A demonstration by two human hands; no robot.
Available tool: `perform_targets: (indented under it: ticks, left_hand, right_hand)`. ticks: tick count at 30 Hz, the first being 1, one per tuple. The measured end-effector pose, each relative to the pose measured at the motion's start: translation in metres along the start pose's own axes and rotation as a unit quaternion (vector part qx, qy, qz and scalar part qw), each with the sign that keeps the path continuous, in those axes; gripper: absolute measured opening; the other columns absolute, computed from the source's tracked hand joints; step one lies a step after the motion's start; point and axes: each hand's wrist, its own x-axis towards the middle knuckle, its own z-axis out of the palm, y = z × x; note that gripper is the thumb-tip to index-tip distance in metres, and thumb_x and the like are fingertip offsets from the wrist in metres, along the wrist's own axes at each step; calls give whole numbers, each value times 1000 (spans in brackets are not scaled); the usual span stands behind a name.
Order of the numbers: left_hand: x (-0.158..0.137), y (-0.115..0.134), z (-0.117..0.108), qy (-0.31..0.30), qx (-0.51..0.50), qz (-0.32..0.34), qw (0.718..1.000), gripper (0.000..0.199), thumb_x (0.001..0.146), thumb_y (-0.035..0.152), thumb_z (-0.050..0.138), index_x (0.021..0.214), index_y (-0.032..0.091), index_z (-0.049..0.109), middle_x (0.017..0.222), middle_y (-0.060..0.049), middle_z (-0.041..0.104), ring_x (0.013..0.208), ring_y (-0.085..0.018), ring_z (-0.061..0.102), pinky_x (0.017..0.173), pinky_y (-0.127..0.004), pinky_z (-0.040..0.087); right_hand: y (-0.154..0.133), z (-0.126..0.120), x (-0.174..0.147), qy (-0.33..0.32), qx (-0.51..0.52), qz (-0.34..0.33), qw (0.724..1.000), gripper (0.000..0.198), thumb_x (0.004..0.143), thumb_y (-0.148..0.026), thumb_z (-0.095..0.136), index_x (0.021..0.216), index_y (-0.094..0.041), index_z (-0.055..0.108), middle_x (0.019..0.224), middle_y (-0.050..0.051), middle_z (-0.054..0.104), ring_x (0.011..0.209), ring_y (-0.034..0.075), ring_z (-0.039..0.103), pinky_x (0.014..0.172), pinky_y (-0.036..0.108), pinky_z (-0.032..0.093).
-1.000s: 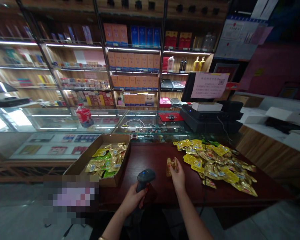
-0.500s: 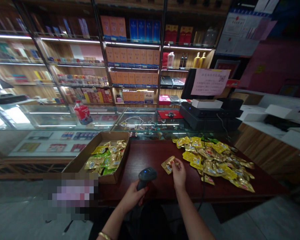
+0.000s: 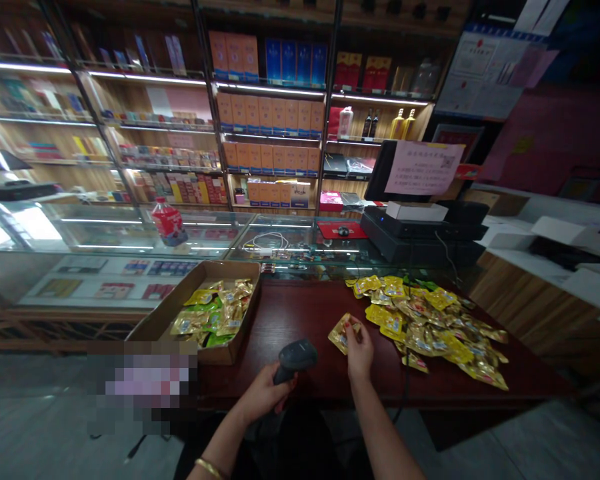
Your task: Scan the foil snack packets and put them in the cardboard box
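My left hand (image 3: 265, 393) is wrapped round the handle of a dark barcode scanner (image 3: 297, 355), whose head points right and is raised near the table's front edge. In my right hand (image 3: 360, 350) a small gold snack packet (image 3: 339, 335) is pinched between thumb and fingers, just beyond the scanner's head. To the right of that hand spreads a heap of gold and yellow packets (image 3: 430, 323) on the dark red table (image 3: 293, 303). An open cardboard box (image 3: 247, 327) at the left holds more gold, yellow and green packets (image 3: 215, 313).
Behind the table runs a glass display counter (image 3: 210, 230) bearing a red-labelled bottle (image 3: 169, 223), a white cable (image 3: 266, 241) and a mouse (image 3: 343, 231) on a red mat. A monitor (image 3: 380, 170) with a paper sign stands back right. A dark cord hangs over the table's front edge.
The scanner and the packet have shifted very slightly to the right in view. The blue light on top of the scanner no longer shows. Both hands keep their grips.
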Motion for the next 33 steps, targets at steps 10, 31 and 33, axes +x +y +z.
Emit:
perform_targets:
  ticks: [10, 31, 33]
  left_hand:
    - [10, -13, 7, 94, -76, -11, 993, 42, 77, 52, 75, 94, 18, 59, 44, 9, 50, 31, -9, 41, 35, -19, 27]
    - [13, -13, 5, 113, -39, -8, 993, 42, 76, 57, 73, 86, 19, 59, 42, 8, 50, 31, -10, 41, 34, -21, 30]
    - [14, -14, 5, 116, -36, -6, 993, 43, 76, 58, 72, 86, 19, 59, 41, 8, 50, 30, -10, 40, 34, -21, 30]
  right_hand:
    - [3, 13, 19, -39, -23, 58, 997, 49, 63, -56, 77, 96, -20, 75, 94, 8, 81, 88, 29, 75, 71, 35, 60]
    - [-32, 52, 62, -55, -535, -164, 827, 67, 87, -27, 63, 149, -7, 49, 168, 27, 24, 156, 47, 8, 116, 76, 9]
    - [-24, 17, 79, 1, -610, -155, 777, 71, 89, -30, 61, 152, -2, 43, 166, 33, 22, 154, 50, 11, 112, 79, 13]
